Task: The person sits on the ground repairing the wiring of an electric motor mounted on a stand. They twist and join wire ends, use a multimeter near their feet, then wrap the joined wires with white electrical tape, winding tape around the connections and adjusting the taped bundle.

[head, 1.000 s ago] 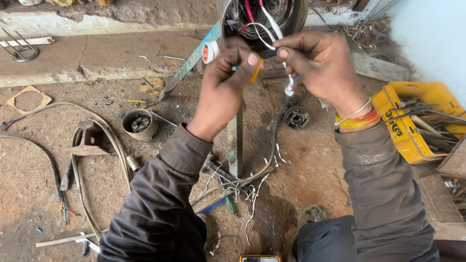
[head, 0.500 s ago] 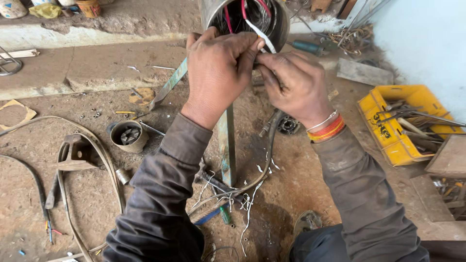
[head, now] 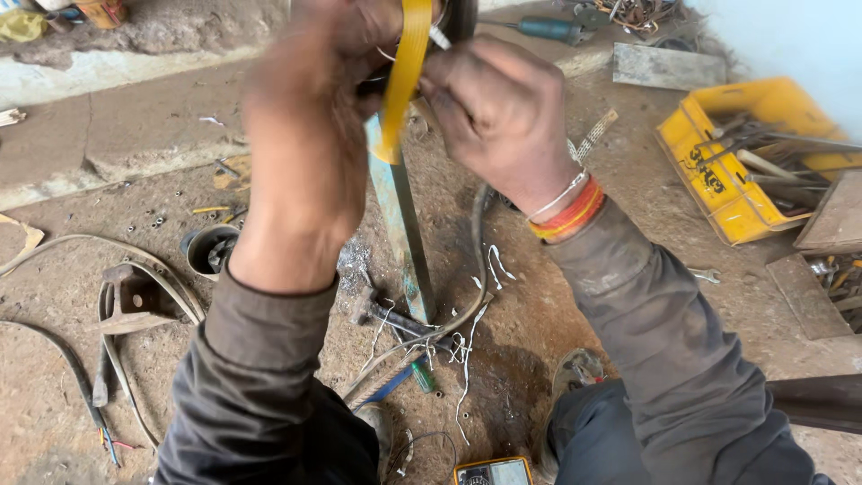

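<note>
Dusty concrete floor [head: 81, 180] fills the view. At nine o'clock a curved cable [head: 117, 269] and a dark metal bracket [head: 135, 301] lie loose, with a small round metal cup [head: 211, 250] just beside them, all off to the side of the raised arms.

Toward eleven o'clock the left hand [head: 305, 135] is raised, blurred, its fingers closed near the top of a yellow tape strip [head: 404, 76]; whether it actually pinches the strip I cannot tell. The strip hangs taut and steep, seemingly kept stretched so it lies flat. Below it a painted metal bar [head: 404, 233] runs down to six o'clock, where cut wire ends [head: 449, 350] lie scattered around its foot.

At twelve to one o'clock the right hand [head: 503, 117] sits close against the left, gripping something small beside the tape. At three o'clock a yellow crate [head: 718, 180] holds tools.
</note>
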A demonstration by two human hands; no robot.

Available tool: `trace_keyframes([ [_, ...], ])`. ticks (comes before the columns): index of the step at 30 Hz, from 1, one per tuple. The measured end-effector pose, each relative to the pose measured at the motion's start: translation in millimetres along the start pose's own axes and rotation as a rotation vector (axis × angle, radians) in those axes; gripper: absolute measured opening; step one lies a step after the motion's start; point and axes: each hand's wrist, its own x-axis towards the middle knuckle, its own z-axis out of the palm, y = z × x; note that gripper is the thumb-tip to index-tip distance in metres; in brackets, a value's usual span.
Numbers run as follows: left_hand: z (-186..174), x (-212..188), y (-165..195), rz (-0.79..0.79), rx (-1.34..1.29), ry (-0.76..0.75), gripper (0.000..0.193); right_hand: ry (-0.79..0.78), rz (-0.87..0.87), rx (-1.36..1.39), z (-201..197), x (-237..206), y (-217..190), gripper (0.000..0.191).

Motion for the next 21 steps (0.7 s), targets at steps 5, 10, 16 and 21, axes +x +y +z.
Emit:
trace_keyframes([
  [5, -6.9, -16.7, 6.7, 0.215, -0.028, -0.119, 0.054, -0.113, 0.287, 0.248, -4.9, 16.5, -18.7, 0.006],
  [10, -1.1, -27.9, -32.5, 0.195, 0.131, 0.291, 0.045, -0.295, 0.635, 0.573, -5.1, 27.9, -14.6, 0.011],
  [16, -7.4, -36.8, -58.9, 0.108, -0.206, 0.132, 0.062, -0.359, 0.665, 0.820, -11.0, 26.7, -11.8, 0.016],
  [21, -18.1, -39.6, -74.3, 0.182, -0.108, 0.100, 0.051, -0.372, 0.699, 0.887, -12.7, 16.9, -7.9, 0.015],
])
